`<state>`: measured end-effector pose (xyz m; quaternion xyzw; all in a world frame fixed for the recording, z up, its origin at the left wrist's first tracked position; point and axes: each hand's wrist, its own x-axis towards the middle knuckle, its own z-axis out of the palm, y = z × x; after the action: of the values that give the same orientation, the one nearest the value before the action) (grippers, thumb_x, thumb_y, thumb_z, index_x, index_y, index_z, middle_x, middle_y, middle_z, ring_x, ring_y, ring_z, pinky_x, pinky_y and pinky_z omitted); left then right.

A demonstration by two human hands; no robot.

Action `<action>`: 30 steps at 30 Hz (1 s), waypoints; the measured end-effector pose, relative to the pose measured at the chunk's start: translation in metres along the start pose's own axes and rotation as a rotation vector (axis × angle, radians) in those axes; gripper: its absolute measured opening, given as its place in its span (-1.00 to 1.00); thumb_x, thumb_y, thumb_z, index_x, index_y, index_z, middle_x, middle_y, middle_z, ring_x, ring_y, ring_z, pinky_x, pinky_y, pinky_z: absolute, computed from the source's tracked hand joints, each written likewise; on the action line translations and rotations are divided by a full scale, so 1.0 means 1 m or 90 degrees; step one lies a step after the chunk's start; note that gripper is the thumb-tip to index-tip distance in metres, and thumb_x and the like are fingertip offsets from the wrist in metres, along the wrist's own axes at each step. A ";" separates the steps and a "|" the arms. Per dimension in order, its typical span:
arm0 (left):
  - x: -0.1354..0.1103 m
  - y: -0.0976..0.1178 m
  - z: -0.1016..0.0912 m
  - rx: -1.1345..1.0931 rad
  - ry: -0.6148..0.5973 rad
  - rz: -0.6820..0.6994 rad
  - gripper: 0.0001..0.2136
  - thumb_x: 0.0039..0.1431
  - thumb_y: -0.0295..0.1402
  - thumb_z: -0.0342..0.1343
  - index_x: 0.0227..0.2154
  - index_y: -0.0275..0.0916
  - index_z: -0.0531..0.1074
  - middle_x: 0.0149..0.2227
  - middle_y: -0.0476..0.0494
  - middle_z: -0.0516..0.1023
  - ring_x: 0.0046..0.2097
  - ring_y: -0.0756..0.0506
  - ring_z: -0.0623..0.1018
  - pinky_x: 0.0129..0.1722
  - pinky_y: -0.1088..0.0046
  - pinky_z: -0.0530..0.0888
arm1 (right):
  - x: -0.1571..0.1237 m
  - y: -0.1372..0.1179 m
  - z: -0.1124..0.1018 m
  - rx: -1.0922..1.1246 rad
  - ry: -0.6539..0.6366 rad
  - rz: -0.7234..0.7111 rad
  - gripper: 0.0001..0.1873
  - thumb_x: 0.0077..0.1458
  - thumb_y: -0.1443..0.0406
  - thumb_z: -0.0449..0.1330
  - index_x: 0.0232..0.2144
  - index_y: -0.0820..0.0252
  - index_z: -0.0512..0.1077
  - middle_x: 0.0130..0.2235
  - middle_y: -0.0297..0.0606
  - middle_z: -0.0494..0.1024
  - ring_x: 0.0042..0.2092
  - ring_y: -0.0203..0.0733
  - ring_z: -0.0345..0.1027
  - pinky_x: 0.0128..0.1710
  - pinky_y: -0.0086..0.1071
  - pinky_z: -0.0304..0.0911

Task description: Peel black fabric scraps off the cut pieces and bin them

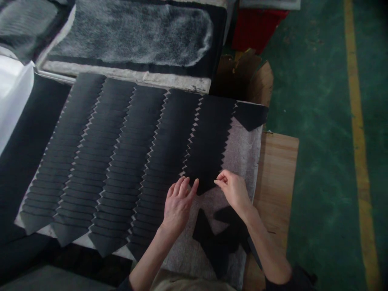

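Note:
Dark pentagon-ended pieces, flat like cut fabric, overlap in several long columns across a pale sheet (242,145). Around the near end of the rightmost column (206,153) are both my hands. My left hand (178,202) rests with its fingers stretched out at the left corner of the nearest dark piece (201,186). At that piece's right corner, my right hand (233,190) is closed in a pinch, thumb against fingertips. Loose dark pieces (212,242) lie in a jumbled heap below my hands, partly hidden by my right forearm.
Beyond the columns stands a pale-edged table (178,81) bearing a dark, whitish-dusted panel (136,32). A wooden board (277,173) juts out at the right. Torn cardboard (260,81) and a red bin (257,28) stand behind it. A yellow line (357,121) crosses the green floor.

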<state>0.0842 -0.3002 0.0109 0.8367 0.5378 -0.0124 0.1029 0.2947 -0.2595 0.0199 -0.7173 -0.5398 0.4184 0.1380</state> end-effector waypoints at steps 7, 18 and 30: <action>0.000 0.001 0.001 0.013 -0.001 0.004 -0.49 0.24 -0.54 -0.02 0.23 -0.07 0.24 0.16 -0.31 0.38 0.20 -0.31 0.33 0.08 0.10 0.36 | -0.003 -0.009 0.006 -0.195 0.041 -0.019 -0.87 0.11 0.29 0.24 -0.45 0.11 0.37 -0.41 -0.36 0.55 -0.39 -0.23 0.40 -0.43 -0.40 0.06; -0.009 0.002 -0.009 -0.112 0.012 -0.016 -0.54 0.20 -0.58 -0.02 0.15 -0.15 0.35 0.17 -0.33 0.31 0.26 -0.32 0.23 0.13 0.07 0.35 | -0.075 0.029 -0.021 -0.181 0.110 -0.042 -0.90 0.25 0.24 0.09 -0.30 0.12 0.36 -0.29 -0.29 0.51 -0.31 -0.23 0.42 -0.34 -0.39 0.20; -0.102 0.048 0.013 -0.240 -0.187 0.268 -0.54 0.17 -0.25 0.18 0.13 -0.15 0.32 0.01 -0.24 0.46 0.07 -0.25 0.40 0.00 0.16 0.40 | -0.176 0.065 0.040 -0.151 0.134 0.121 -0.62 0.19 -0.04 0.09 -0.22 0.13 0.35 -0.48 -0.38 0.45 -0.47 -0.20 0.41 -0.49 -0.39 0.19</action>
<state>0.0854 -0.4133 0.0194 0.8850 0.3249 -0.0115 0.3332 0.2952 -0.4510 0.0327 -0.8161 -0.4977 0.2859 0.0680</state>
